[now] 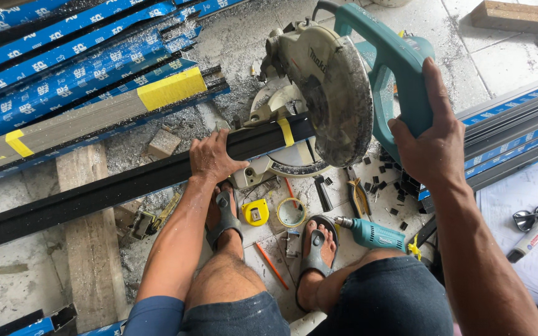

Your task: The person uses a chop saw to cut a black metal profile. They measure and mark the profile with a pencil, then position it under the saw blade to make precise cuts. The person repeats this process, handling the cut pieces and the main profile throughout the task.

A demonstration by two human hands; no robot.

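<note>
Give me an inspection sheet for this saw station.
Surface: tiled floor covered in metal shavings.
Job's things: mitre saw with blade lowered onto black profile.
Clutter: tape measure, tape roll, drill, pencil, black offcuts, marker.
Grips: left hand presses on the profile; right hand holds the saw handle.
Cables: black cable at the top of the saw.
Surroundings: blue-wrapped profiles, wood plank, feet in sandals close to the saw.
</note>
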